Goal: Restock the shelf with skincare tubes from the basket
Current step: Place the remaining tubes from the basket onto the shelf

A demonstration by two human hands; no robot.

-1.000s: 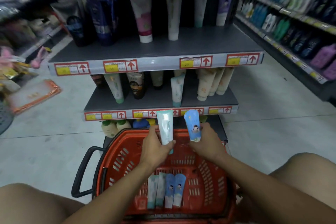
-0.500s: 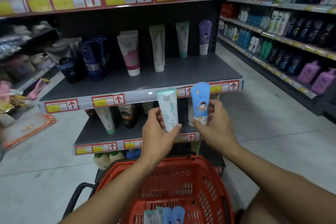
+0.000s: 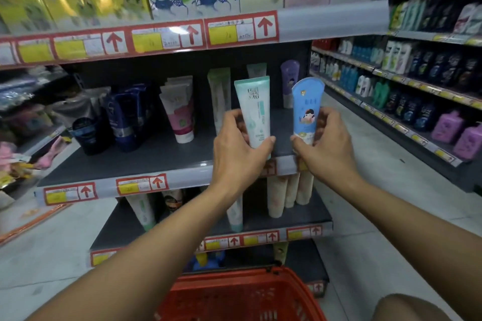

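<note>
I hold a mint tube (image 3: 254, 109) in my left hand (image 3: 238, 148) and a blue tube (image 3: 306, 109) in my right hand (image 3: 327, 142). Each tube stands upright with its flat crimped end up. My fingers are curled round the lower part of each one, and my thumbs press on the front. The two tubes are just beside each other but do not touch. Both are above the front edge of the middle shelf (image 3: 146, 159). Behind my hands, other tubes stand at the back of this shelf: a pink one (image 3: 180, 114) to the left and a purple one (image 3: 289, 81) between my two tubes. Below my arms is the orange basket (image 3: 240, 294).
</note>
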